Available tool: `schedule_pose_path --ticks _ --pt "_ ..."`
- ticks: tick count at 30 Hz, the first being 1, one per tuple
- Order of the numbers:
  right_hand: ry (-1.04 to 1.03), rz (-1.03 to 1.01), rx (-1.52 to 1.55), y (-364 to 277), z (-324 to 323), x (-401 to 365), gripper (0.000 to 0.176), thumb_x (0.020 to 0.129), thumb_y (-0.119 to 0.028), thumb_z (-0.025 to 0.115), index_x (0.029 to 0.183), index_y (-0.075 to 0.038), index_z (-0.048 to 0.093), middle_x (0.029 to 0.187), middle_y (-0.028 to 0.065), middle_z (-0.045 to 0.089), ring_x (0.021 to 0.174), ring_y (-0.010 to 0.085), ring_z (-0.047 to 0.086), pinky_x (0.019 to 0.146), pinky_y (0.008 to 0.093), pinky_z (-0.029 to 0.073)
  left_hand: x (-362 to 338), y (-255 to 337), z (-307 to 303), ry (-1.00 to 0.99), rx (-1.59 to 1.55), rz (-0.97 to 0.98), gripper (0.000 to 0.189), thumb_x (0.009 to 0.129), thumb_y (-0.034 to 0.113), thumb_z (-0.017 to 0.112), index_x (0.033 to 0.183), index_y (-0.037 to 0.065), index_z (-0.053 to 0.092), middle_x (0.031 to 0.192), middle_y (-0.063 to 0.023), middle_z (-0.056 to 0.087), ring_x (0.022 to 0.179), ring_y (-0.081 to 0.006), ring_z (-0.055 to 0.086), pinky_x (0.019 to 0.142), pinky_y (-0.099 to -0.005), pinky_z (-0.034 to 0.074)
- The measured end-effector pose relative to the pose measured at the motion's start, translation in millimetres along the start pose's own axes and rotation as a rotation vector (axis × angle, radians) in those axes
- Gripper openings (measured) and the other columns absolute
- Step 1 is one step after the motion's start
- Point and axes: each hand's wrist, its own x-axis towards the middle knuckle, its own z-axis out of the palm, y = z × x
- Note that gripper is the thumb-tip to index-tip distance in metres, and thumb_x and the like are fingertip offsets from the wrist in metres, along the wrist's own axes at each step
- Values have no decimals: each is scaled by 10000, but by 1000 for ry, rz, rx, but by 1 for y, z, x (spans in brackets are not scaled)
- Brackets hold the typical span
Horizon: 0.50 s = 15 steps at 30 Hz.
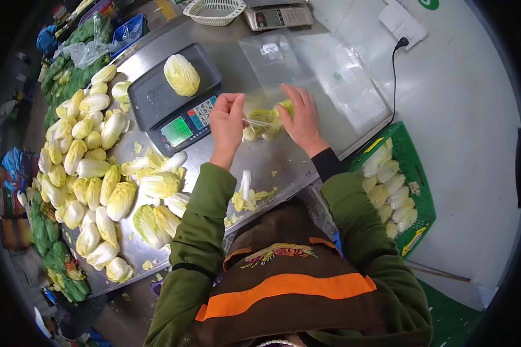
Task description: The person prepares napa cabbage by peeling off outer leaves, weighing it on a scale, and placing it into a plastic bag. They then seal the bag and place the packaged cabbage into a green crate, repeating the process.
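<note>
Left hand [228,118] pinches a clear bag [262,104] — yellow-green leaves [265,117] show through. I see right hand [301,118] spread at its far side, bag over steel table [214,168], beside scale [198,117].

The head camera looks out from the wearer's brow, facing forward and pitched steeply down, so the brown apron [295,309] looms largest at 6 o'clock and the green sleeves [197,225] rise from 7 and 5. The left hand [228,126] at 11 and the right hand [304,122] at 1 lie near mid-frame, seen from above and behind. The metal table [272,161] runs askew, its near edge slanting from 7 towards 2. The wide lens reaches a cabbage pile [77,156] at 9, a green crate [425,202] at 3 and, farther off, a white basket [215,18] towards 12, with dark curved corners all round.
</note>
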Motion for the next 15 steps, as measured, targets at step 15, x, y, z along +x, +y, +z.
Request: schedule_pose_path --ticks 15 --pt "-129 1542 967 69 -60 -300 137 896 -146 694 985 -73 619 806 22 638 697 90 620 580 207 481 -290 -129 -25 -56 315 -477 451 950 103 606 1312 -54 389 684 -111 692 559 -134 650 524 -269 517"
